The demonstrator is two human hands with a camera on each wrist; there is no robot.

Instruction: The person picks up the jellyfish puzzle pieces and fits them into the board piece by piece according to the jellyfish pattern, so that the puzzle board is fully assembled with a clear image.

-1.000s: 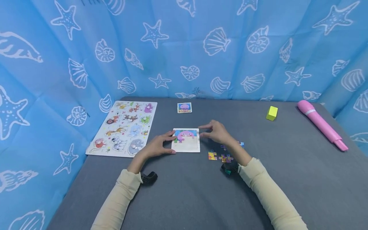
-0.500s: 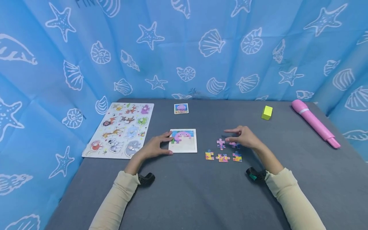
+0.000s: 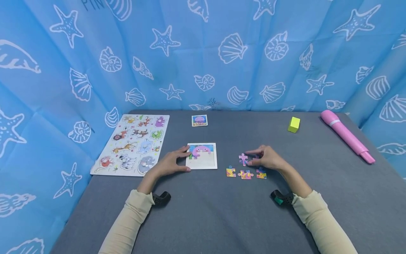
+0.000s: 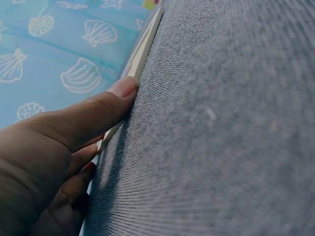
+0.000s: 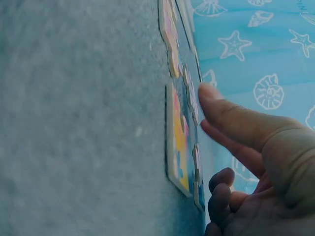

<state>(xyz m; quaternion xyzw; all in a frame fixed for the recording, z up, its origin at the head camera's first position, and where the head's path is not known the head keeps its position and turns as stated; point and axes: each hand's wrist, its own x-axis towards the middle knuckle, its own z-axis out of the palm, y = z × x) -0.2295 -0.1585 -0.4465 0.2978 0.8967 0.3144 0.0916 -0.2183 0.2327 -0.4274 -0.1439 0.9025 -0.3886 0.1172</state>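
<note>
A square white-framed jigsaw tray (image 3: pixel 203 164) lies on the table, with pink and blue pieces along its top and left side. My left hand (image 3: pixel 168 162) rests along its left side, thumb by the lower left corner and fingertips on the upper left edge. To the right, my right hand (image 3: pixel 268 158) reaches over loose jigsaw pieces. Its thumb and index finger are apart beside a pink jigsaw piece (image 3: pixel 243 159); I see nothing between them in the right wrist view. Another piece is mostly hidden beneath this hand. A yellow piece (image 3: pixel 231 172) lies in the row nearer me.
A small picture card (image 3: pixel 199 120) lies behind the tray. At the left is a white animal puzzle board (image 3: pixel 130 146). A yellow-green block (image 3: pixel 294 125) and a pink microphone-shaped toy (image 3: pixel 347 135) stand and lie at the right. A blue shell-print curtain (image 3: pixel 190 53) hangs behind the grey table.
My right hand has left the tray's right edge, moved right to the loose pieces, then lowered toward the pink one. My left hand has stayed at the tray.
</note>
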